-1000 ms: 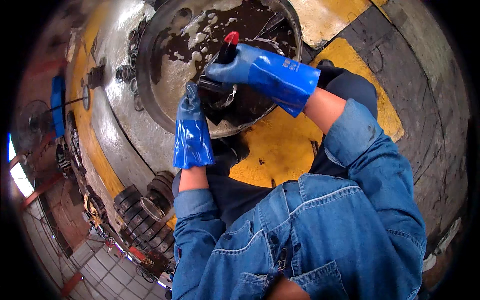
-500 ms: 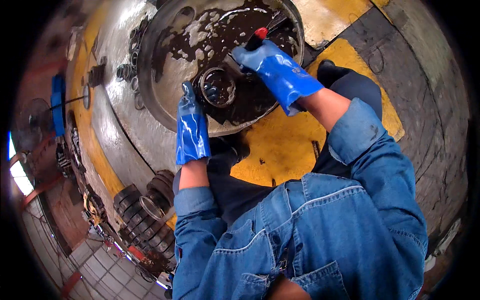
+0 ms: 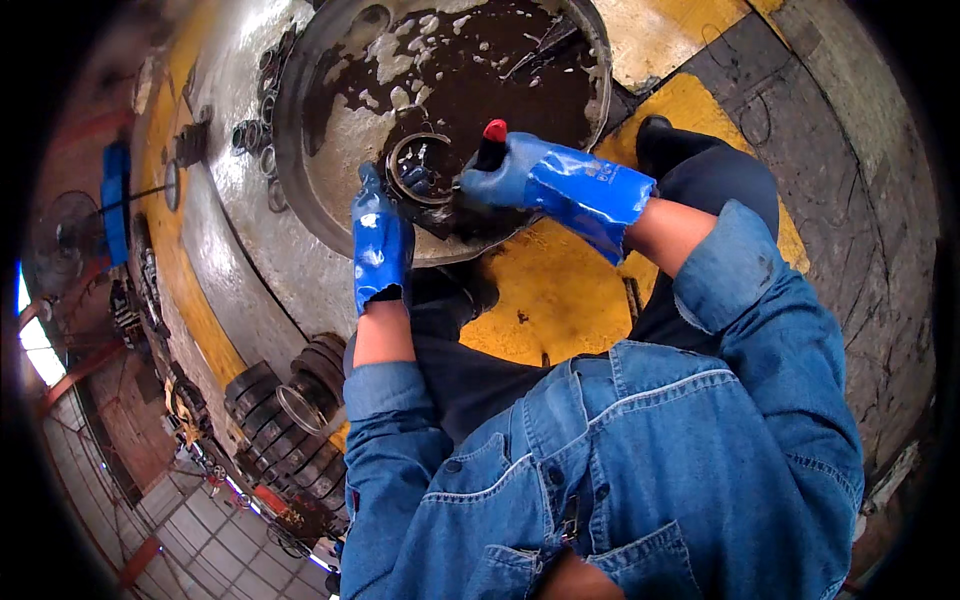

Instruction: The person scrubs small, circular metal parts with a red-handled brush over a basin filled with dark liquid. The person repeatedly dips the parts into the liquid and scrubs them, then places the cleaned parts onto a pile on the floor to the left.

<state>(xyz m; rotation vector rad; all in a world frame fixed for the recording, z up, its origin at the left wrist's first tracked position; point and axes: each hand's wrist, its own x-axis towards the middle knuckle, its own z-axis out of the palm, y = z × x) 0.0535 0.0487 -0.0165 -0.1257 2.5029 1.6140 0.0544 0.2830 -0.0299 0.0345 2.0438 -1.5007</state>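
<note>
My left hand (image 3: 380, 232), in a blue rubber glove, grips a wet metal ring (image 3: 395, 168) at its left side. Its dark fingertips show through the ring's opening. The ring is tilted over a wide round metal pan (image 3: 290, 150) of dark, foamy liquid. In my right hand (image 3: 520, 175), gloved alike, is a black-handled tool (image 3: 491, 153) with a red end. The fist is closed round the handle just right of the ring. The tool's working end is blurred and hidden, so its kind cannot be made out.
Several metal rings (image 3: 268, 130) stand left of the pan. A dark tool (image 3: 555, 45) lies in the liquid at its far right. Stacked dark ring-shaped parts (image 3: 275, 425) sit to the lower left. Yellow boarding (image 3: 560, 290) lies between my legs, and a fan (image 3: 75, 235) stands far left.
My right hand has moved down and nearer with the black-handled tool, closer to the ring's right side. The ring has tipped and shifted slightly left in my left hand.
</note>
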